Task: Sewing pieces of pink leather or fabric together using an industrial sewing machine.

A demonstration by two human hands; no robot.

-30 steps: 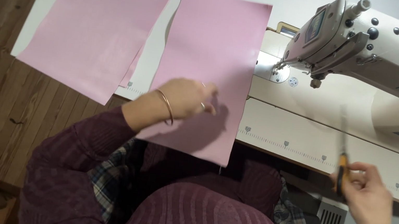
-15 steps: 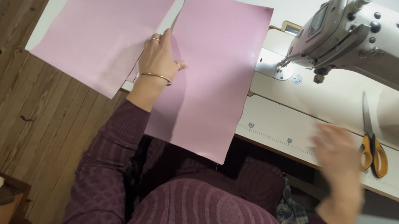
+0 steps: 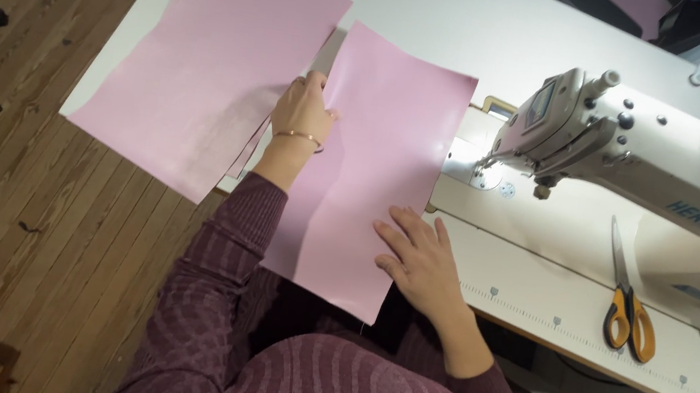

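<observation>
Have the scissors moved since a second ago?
Yes. The scissors left the right hand and now lie on the sewing machine bed, right of the needle.

White table [image 3: 451,18] — pink sheets [image 3: 210,83], sewing machine [image 3: 650,167], scissors [image 3: 629,308]

Bright light pools under the head of the white sewing machine [image 3: 650,167], glaring off the white worktop [image 3: 451,18] there. The wooden plank floor [image 3: 20,175] sits dimmer, with dark shadow at the left edge. Focus is sharp throughout; straight lines bend slightly towards the frame's edges.
</observation>
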